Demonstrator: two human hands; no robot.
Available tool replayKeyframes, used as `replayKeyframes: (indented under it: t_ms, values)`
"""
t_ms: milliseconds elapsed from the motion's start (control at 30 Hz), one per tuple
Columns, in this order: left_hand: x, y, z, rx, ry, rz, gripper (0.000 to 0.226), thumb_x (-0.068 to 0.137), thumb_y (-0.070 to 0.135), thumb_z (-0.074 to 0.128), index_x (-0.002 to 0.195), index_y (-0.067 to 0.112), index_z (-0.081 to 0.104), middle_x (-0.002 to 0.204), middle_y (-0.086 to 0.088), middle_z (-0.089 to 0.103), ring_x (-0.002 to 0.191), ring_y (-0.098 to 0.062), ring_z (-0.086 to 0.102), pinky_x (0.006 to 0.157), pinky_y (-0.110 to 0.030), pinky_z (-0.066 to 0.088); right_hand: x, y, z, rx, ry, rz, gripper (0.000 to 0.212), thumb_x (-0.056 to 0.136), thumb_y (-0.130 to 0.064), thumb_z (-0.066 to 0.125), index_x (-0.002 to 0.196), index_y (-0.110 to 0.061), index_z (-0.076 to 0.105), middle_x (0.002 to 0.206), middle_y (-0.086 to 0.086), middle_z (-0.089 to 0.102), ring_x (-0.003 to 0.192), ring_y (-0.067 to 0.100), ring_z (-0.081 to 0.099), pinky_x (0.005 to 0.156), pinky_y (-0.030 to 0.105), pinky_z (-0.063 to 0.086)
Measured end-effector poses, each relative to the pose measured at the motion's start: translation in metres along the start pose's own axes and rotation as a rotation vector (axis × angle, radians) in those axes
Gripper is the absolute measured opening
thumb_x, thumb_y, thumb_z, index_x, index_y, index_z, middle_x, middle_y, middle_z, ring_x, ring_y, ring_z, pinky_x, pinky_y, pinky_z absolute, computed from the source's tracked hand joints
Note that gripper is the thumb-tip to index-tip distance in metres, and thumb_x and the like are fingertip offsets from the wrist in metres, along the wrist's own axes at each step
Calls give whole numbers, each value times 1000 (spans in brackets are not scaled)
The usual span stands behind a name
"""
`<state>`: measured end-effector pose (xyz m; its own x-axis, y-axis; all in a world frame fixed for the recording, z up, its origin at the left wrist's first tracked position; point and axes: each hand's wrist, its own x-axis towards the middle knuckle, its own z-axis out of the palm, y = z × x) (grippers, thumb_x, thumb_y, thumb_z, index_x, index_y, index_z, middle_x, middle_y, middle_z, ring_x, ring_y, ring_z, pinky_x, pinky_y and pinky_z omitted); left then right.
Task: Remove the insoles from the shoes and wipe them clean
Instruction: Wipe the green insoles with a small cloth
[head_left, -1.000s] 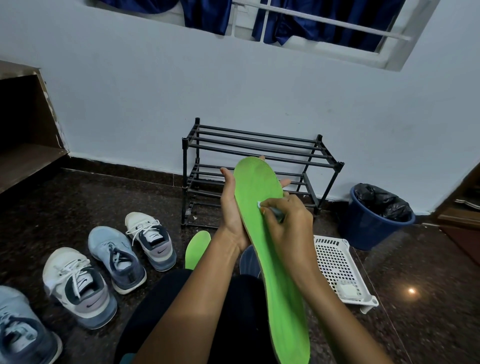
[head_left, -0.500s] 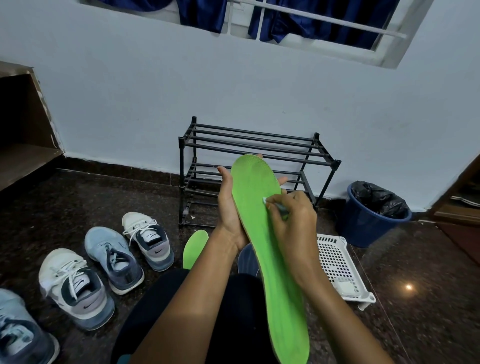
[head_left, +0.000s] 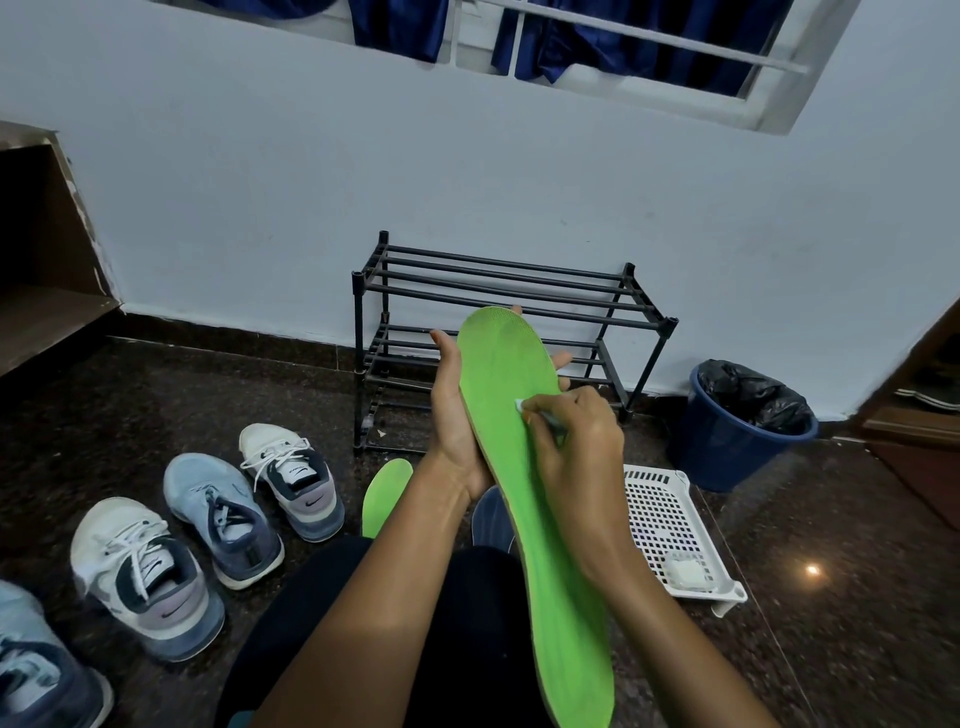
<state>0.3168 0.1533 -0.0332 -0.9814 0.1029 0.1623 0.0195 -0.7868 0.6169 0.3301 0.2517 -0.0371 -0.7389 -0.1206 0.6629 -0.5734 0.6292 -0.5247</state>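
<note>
A long bright green insole stands nearly upright in front of me, toe end up. My left hand holds it from behind, thumb along its left edge and fingertips showing past its right edge. My right hand pinches a small white wipe and presses it on the insole's upper face. A second green insole lies on the floor below. Several grey and blue sneakers sit on the floor at the left.
A black metal shoe rack stands against the white wall. A white perforated tray holding a white pad lies on the floor at the right, and a blue bin with a black liner stands behind it. Dark stone floor.
My right hand has slid the wipe back and forth across the insole's upper part. The left hand keeps the same hold. The view has shifted slightly.
</note>
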Motion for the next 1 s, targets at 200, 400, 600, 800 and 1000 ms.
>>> replayKeyframes:
  t_ms: [200,400,600,800,1000]
  values:
    - [0,1,-1,27,17,-10,79,84,75,11,116,27,64,128,-29,56,109,-39,58,87,-43,53,2,0,6,-76,84,-29,10,81,0,60,86,0,68,77,3,49,75,23,49,63,18,30]
    - [-3,3,1,35,50,0,80,86,75,9,109,27,69,123,-30,58,96,-35,61,76,-37,57,-11,-4,1,96,-29,-7,12,80,-2,60,86,-5,70,78,7,55,76,23,55,69,25,43]
    - [-3,0,3,37,56,-11,83,85,75,11,98,27,77,128,-31,54,112,-40,57,88,-43,52,5,2,-2,-49,45,-54,11,79,3,62,86,-2,69,80,-4,45,77,20,48,66,11,28]
    - [-3,-1,4,28,62,-35,85,85,75,9,94,25,77,132,-32,50,117,-40,54,93,-44,49,8,5,1,-46,81,-65,11,79,-1,60,85,0,69,80,-1,48,76,19,48,67,14,29]
    - [-1,0,2,-1,16,-31,78,85,74,10,119,26,61,126,-32,55,102,-38,57,78,-39,56,-8,-4,0,97,-16,-34,15,77,-8,58,84,-5,71,75,-10,47,75,17,52,74,5,34]
